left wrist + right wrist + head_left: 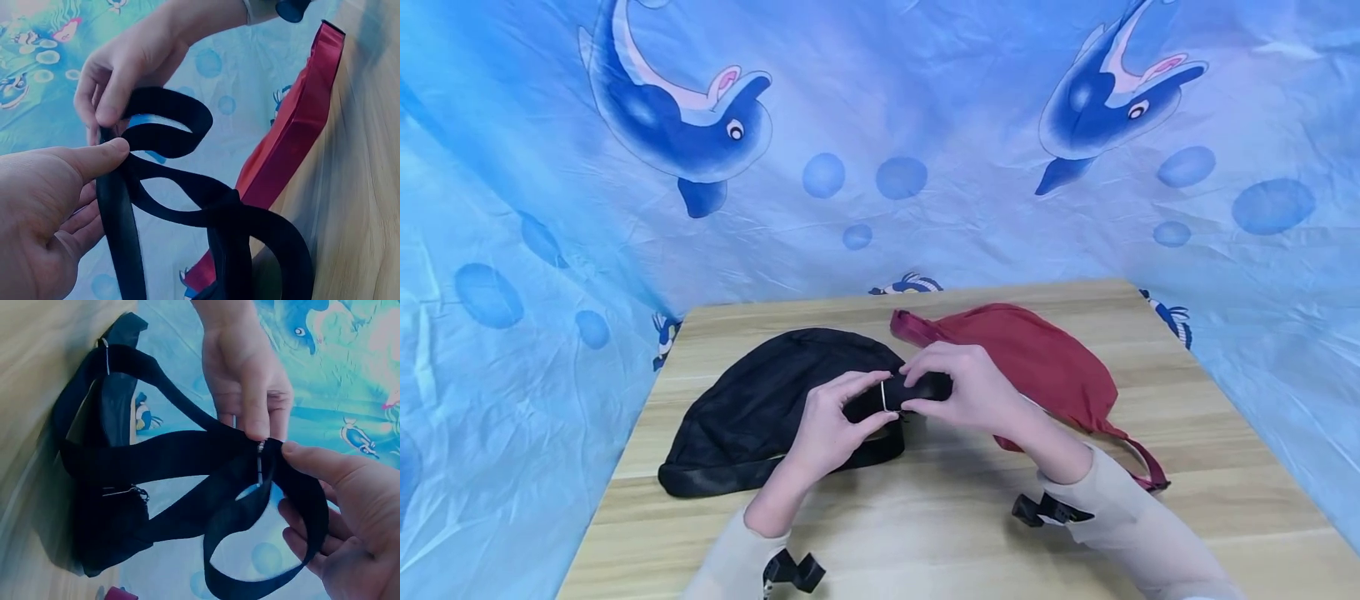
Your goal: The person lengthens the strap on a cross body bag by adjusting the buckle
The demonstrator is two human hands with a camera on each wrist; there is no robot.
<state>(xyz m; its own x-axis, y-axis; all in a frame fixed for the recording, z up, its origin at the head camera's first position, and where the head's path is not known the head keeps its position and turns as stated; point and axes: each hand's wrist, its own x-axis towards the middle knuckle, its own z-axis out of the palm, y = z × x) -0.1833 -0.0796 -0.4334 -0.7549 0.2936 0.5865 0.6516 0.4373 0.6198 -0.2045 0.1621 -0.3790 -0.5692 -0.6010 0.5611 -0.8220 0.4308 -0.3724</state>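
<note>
A black fabric bag (775, 392) lies on the table on the left, and its black strap (150, 453) is lifted in loops. Threaded on the strap is a thin metal slider buckle (883, 396). My left hand (827, 429) pinches strap and buckle between thumb and fingers. Right beside it, my right hand (973, 387) pinches the strap just past the buckle, the two thumbs nearly meeting in the right wrist view. A loop of strap (250, 584) hangs below the right hand.
A dark red bag (1037, 358) lies on the right behind the right forearm, its strap (1146, 462) trailing toward the table's right side. The wood-grain table (925, 533) is surrounded at the back and sides by a blue dolphin-print cloth (865, 100).
</note>
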